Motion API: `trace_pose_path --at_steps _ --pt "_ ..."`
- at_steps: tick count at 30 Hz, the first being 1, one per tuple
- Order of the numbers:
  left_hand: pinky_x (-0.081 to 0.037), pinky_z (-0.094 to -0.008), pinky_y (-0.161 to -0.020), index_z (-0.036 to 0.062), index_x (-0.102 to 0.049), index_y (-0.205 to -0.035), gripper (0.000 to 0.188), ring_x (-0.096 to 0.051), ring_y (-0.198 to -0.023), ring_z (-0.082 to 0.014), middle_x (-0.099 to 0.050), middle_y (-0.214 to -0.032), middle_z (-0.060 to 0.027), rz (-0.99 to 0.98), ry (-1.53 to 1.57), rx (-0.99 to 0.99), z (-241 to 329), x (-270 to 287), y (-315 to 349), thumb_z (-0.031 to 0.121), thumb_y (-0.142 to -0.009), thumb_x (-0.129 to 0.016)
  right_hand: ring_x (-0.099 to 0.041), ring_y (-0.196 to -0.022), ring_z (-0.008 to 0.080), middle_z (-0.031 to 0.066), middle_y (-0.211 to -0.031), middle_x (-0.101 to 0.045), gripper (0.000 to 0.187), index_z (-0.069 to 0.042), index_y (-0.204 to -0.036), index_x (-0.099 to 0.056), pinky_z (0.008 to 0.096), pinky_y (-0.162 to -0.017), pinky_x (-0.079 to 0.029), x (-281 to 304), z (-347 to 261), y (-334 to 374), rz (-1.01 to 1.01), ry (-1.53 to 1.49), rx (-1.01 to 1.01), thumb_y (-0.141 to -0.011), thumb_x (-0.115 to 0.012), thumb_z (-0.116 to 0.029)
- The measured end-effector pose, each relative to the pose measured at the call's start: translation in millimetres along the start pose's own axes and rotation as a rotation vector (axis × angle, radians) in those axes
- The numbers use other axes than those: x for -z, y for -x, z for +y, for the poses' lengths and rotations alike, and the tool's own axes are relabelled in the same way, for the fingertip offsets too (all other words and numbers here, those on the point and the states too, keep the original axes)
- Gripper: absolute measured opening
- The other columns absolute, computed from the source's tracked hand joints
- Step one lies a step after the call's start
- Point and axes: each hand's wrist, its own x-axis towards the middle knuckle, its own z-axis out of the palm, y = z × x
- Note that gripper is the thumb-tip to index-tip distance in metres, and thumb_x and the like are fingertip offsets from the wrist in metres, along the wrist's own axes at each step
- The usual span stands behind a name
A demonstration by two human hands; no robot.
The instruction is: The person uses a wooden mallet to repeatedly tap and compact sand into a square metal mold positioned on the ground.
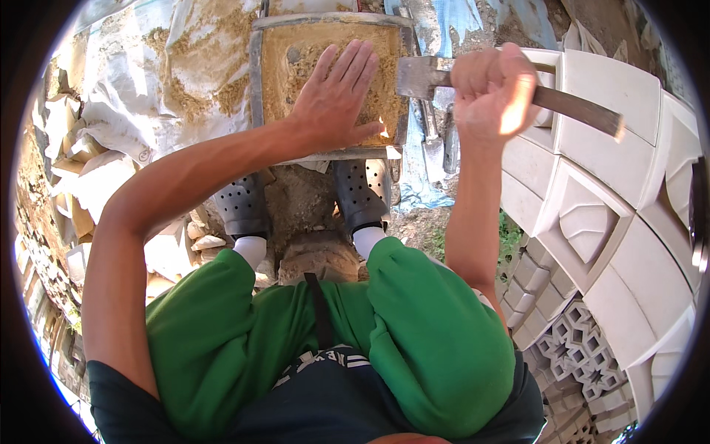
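A square, dark-rimmed frame (257, 81) lies in front of my feet, filled with brown, crumbly sandy material (285, 92). Over its right half my left hand (336, 100) is spread flat, palm down, fingers together and thumb out; it holds nothing, and I cannot tell how firmly it touches the surface. My right hand (494, 96) is wrapped round the wooden handle of a hammer (580, 112), close to its head. The blocky metal head points left, at the right edge of the frame. Part of the handle is hidden inside my fist.
To the right stand pale moulded blocks (606, 96), with star-patterned lattice blocks (580, 348) lower down. A trowel (433, 157) lies on blue sheeting (418, 189) beside the frame. White sheeting (140, 66) and rubble (103, 181) spread at left. My dark clogs (244, 207) are just below the frame.
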Motion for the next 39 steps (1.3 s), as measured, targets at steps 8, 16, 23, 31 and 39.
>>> trace_pose_path --at_steps 8,16,23,31,39 --pt "-0.011 -0.0542 -0.126 -0.0106 -0.026 -0.155 0.102 -0.017 -0.156 -0.0366 -0.024 -0.164 -0.0261 0.023 0.007 0.002 1.6 -0.8 -4.0 0.067 -0.094 -0.052 -0.033 -0.042 0.0095 0.0004 -0.05 -0.039 0.038 -0.008 -0.06 -0.04 0.0307 -0.041 -0.025 3.2 30.9 1.8 0.048 0.161 -0.032 -0.095 -0.054 -0.014" --pt "-0.017 -0.0476 -0.127 -0.005 -0.035 -0.154 0.097 -0.025 -0.153 -0.0326 -0.033 -0.162 -0.0214 0.113 -0.095 -0.204 -10.0 14.3 -58.2 0.072 -0.095 -0.048 -0.012 -0.045 0.0132 -0.0013 -0.047 -0.021 0.049 -0.018 -0.055 -0.019 0.0337 -0.046 -0.016 47.9 -29.6 -1.5 0.23 0.042 -0.033 -0.095 -0.047 -0.025" --pt "-0.025 -0.042 -0.127 -0.0009 -0.043 -0.151 0.084 -0.037 -0.149 -0.0291 -0.041 -0.159 -0.0147 -0.122 -0.011 -0.474 -15.0 5.2 -73.4 0.063 -0.097 -0.053 -0.015 -0.043 0.0134 -0.0015 -0.047 -0.021 0.048 -0.017 -0.055 -0.022 0.0337 -0.045 -0.018 74.5 -31.3 17.0 0.372 0.034 -0.029 -0.095 -0.047 -0.024" --pt "-0.023 -0.0423 -0.127 0.0058 -0.044 -0.152 0.076 -0.033 -0.151 -0.0253 -0.04 -0.161 -0.0109 -0.068 0.004 -0.443 -11.6 19.5 -44.3 0.055 -0.096 -0.059 -0.018 -0.041 0.0126 -0.0006 -0.047 -0.025 0.045 -0.015 -0.056 -0.027 0.0341 -0.043 -0.018 61.5 -16.4 20.4 0.338 -0.051 -0.011 -0.095 -0.049 -0.015" --pt "-0.018 -0.0433 -0.128 0.0067 -0.035 -0.157 0.086 -0.027 -0.154 -0.0243 -0.033 -0.165 -0.0103 -0.149 0.043 -0.488 -7.1 0.7 -21.5 0.059 -0.093 -0.06 -0.02 -0.041 0.0133 -0.0003 -0.047 -0.026 0.048 -0.017 -0.055 -0.025 0.0344 -0.045 -0.02 58.0 -22.5 28.3 0.262 0.037 -0.053 -0.097 -0.049 -0.023"
